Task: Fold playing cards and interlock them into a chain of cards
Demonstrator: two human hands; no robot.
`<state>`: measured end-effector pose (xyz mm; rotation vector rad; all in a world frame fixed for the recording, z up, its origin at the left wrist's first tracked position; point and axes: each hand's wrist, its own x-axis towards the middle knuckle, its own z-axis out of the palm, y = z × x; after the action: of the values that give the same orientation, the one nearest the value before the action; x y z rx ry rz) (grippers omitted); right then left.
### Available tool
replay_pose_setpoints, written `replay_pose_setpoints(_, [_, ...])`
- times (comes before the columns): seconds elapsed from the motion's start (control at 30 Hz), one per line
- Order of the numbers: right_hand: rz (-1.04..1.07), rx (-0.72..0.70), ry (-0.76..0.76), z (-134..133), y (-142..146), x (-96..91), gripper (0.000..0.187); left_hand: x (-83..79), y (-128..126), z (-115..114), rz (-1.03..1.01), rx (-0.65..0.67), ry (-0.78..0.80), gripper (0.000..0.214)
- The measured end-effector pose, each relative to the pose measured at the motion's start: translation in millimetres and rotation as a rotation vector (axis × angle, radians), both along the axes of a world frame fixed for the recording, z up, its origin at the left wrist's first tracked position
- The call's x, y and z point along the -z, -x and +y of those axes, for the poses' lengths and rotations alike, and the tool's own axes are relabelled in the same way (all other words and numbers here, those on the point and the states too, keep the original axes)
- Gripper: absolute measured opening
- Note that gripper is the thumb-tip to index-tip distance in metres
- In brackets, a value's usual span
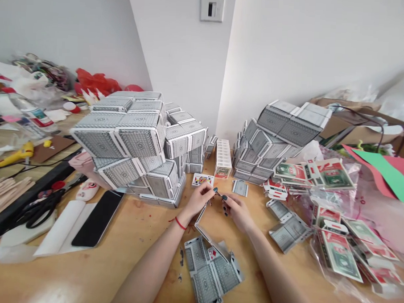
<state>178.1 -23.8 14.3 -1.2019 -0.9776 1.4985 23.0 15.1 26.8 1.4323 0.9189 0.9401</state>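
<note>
This looks like a craft room in a home: a light switch [212,9] sits on a plain white wall [179,48] above a wooden table [65,279]. The table holds a glue gun [14,157], scissors [40,209], wooden sticks [6,196], coloured paper [385,175] and built-up stacks of playing cards [122,139].

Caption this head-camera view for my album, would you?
Left hand and right hand hold joined playing cards beside card towers.
</note>
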Motion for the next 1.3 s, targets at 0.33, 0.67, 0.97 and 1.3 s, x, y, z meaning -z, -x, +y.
replay_pose_setpoints(0.33, [-0.136, 0.006, 0.028, -4.8, 0.9, -4.2, 0.043, -7.4, 2.0, 0.3, -0.096, 0.030, 0.180, 0.023])
replay_pose_setpoints(0.67, [-0.193, 0.066, -0.051, -5.1, 12.2, -7.2, 0.038, 1.9, 4.7, -2.1, -0.192, 0.001, 0.337, 0.022])
replay_pose_setpoints(0.97, [-0.148, 0.082, -0.027, -0.8, 17.3, -5.9, 0.038, 6.1, 8.7, 5.6, -0.263, 0.037, 0.328, 0.022])
replay_pose_setpoints(1.3, [-0.321, 0.073, -0.058, -5.0, 16.6, -8.2, 0.039, 5.2, 7.6, 5.8, -0.267, 0.004, 0.312, 0.026])
